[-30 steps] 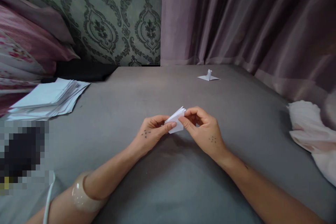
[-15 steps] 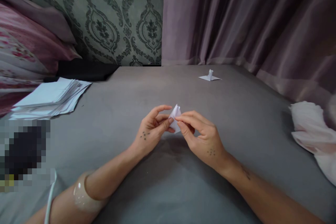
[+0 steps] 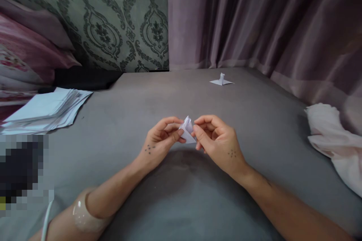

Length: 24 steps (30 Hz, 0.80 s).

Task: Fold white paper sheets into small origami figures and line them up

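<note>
My left hand [image 3: 160,137] pinches a small piece of folded white paper [image 3: 187,135] between thumb and fingers, above the grey surface. The paper has a pointed top with several layers and a flat triangular flap in front. My right hand [image 3: 217,133] is at the paper's right side, its fingers curled and the thumb and fingertips closed at the edge. Part of the paper is hidden behind my left thumb. Farther back stands another folded white paper piece [image 3: 222,80], with flat wings spread to both sides and an upright middle.
A stack of white paper sheets [image 3: 42,109] lies at the left on the grey-covered surface [image 3: 158,94], near a black item [image 3: 85,78]. Crumpled pale cloth [image 3: 325,128] is at the right. Purple curtains [image 3: 192,22] and a patterned wall [image 3: 132,19] stand behind.
My right fingers have shifted from the front of the paper to its right edge. The front of the paper now shows a wider triangular flap. The view has turned slightly right.
</note>
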{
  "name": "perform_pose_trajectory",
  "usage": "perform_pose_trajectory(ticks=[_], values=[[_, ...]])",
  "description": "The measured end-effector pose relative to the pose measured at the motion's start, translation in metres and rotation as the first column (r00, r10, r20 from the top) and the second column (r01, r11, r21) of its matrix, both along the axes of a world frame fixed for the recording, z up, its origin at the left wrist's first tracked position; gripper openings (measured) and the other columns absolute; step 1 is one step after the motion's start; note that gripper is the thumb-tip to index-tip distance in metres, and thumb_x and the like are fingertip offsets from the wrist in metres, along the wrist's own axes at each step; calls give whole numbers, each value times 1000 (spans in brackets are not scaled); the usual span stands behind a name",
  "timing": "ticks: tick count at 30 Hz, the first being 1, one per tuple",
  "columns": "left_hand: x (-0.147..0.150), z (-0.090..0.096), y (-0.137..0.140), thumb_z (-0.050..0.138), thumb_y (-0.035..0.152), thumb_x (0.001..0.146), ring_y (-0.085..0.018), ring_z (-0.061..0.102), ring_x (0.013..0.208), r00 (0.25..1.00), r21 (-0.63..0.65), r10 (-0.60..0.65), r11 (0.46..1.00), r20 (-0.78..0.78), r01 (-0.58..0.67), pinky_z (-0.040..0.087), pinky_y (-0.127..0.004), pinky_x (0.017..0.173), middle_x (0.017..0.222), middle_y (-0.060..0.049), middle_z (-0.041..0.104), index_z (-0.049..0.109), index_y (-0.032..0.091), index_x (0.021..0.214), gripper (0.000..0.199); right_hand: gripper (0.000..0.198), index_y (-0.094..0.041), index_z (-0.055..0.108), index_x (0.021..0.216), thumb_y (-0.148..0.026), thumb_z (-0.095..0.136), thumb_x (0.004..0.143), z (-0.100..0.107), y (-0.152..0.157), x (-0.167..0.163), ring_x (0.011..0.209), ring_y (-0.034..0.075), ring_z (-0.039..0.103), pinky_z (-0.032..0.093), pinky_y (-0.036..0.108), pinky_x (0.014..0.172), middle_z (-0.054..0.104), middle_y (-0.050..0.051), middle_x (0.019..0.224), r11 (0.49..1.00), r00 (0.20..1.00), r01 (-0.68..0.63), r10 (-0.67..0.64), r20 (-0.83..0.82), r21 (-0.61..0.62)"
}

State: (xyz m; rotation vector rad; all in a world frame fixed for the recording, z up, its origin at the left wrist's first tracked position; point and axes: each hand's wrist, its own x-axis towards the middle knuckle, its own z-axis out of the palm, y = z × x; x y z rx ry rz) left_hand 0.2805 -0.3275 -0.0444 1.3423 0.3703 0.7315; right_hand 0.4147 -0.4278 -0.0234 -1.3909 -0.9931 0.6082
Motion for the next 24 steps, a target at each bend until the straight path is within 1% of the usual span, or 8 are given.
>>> perform_pose_trajectory(ticks=[3,6,9,11,15,20,24], values=[[0,3,-3,70,24,82,-12,66,76,1000,62,10,998,-10,-9,57,-26,74,89,-1,71,61,20,100,21,12,-20,59,87,-30,64,83,-1,0,1,52,9,57,45,21,44,63,-2,68,1000,999,-8,8,45,6],[0,2,-4,69,23,82,-12,65,76,999,117,34,993,-30,-30,57,-25,74,90,-2,70,63,19,99,18,8,-21,59,83,-28,63,83,-2,0,0,58,10,57,46,22,51,62,-2,70,1000,989,3,-7,146,25],[-1,0,-3,68,23,84,-12,65,79,999,163,37,986,-28,-32,57,-25,75,95,-3,69,65,19,99,16,7,-21,60,81,-27,63,83,-1,-1,-1,59,10,56,45,23,51,63,-1,73,999,971,38,-44,236,29],[-1,-1,-3,67,22,84,-12,64,81,999,182,39,983,-24,-34,57,-25,76,97,-4,69,66,19,99,16,8,-21,59,81,-28,63,83,-1,-1,-2,59,10,56,44,23,51,63,-1,73,998,964,55,-60,260,24],[-1,0,-3,68,22,84,-13,65,80,997,162,68,985,-49,-59,57,-27,77,94,-3,70,66,19,101,18,10,-22,58,84,-31,63,83,-2,-2,-4,55,10,54,44,24,50,61,-3,69,997,961,70,-72,265,19],[0,1,-1,67,24,84,-14,65,82,998,92,8,996,-60,-3,57,-28,79,93,-4,71,67,19,101,18,9,-24,56,94,-29,58,86,-3,-3,-4,58,10,57,45,23,50,61,-4,70,999,960,-19,10,279,32],[0,0,1,68,26,83,-14,65,79,996,101,15,995,-88,-6,56,-27,75,90,-3,70,69,19,99,18,12,-24,59,98,-25,54,87,-1,-5,0,57,10,56,45,23,52,62,-3,71,997,940,-74,65,335,14]])
